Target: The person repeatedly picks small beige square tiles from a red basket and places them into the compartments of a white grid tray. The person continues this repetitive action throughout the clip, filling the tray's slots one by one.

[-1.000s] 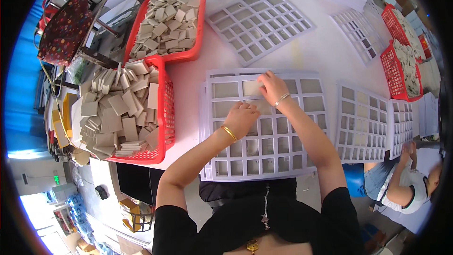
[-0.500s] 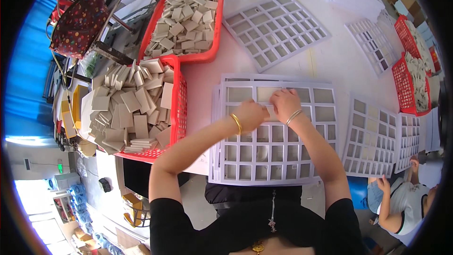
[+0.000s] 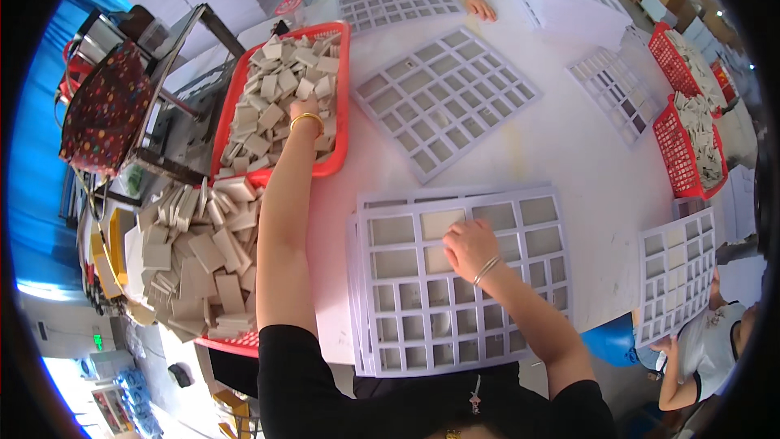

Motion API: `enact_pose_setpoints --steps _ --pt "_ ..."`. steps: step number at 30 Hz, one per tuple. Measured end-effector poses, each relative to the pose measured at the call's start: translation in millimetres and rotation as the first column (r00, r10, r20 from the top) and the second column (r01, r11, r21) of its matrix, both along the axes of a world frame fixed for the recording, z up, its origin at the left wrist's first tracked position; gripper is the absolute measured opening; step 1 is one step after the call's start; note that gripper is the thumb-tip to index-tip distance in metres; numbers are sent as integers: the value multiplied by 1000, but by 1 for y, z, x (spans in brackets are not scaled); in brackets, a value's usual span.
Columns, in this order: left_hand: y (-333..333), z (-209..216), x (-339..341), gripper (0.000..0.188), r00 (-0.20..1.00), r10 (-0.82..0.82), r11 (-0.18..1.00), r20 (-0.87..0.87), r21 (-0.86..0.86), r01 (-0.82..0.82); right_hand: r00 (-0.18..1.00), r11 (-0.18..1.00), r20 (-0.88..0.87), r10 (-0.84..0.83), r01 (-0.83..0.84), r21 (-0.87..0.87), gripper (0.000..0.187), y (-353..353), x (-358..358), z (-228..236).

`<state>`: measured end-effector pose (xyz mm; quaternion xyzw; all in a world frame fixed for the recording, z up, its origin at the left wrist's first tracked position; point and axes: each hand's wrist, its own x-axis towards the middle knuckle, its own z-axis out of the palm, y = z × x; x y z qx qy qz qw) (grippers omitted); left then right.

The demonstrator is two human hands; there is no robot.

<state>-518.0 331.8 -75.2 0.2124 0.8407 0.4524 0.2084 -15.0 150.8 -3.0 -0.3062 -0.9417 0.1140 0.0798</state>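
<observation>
My left hand (image 3: 305,111), with a gold bangle at the wrist, reaches into the far red basket (image 3: 344,89) among beige rectangular tiles (image 3: 266,85). Its fingertips are hidden, so I cannot see whether a tile is in them. On the top white grid frame (image 3: 467,309) of a small stack in front of me rests my right hand (image 3: 470,245). Its fingers are curled down beside two cells filled with pale tiles (image 3: 442,224). Anything under those fingers is hidden. The frame's other visible cells look grey.
Nearer on the left, larger tiles (image 3: 199,264) heap up. Beyond my stack lies another grid frame (image 3: 447,97). A co-worker's hand (image 3: 480,6) rests at the far edge. Red baskets (image 3: 678,150) stand at right, near a person holding a grid frame (image 3: 676,272).
My left hand has left the grid frame and gone into the far basket. My right hand stays on the frame. At right, a person now holds up a grid frame. The whole view has shifted.
</observation>
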Motion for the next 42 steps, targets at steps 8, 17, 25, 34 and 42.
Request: enact_pose_setpoints --steps 8,17,25,34,42 --pt "15 43 88 85 969 145 978 -201 -123 -172 998 999 -43 -37 37 7 15 -3 5 0" --pt "10 27 35 43 999 -32 999 10 -9 32 998 999 -30 -52 52 5 18 -6 1 2" --pt "29 12 24 74 985 -63 994 -159 -100 47 995 998 -87 -38 42 38 21 -8 -1 0" --pt "14 60 85 71 882 -112 980 -457 -197 23 991 997 -112 -77 78 3 20 -4 1 -3" --pt "7 53 28 51 957 -53 998 -286 -59 38 989 997 -131 -73 75 4 18 -6 -1 -4"
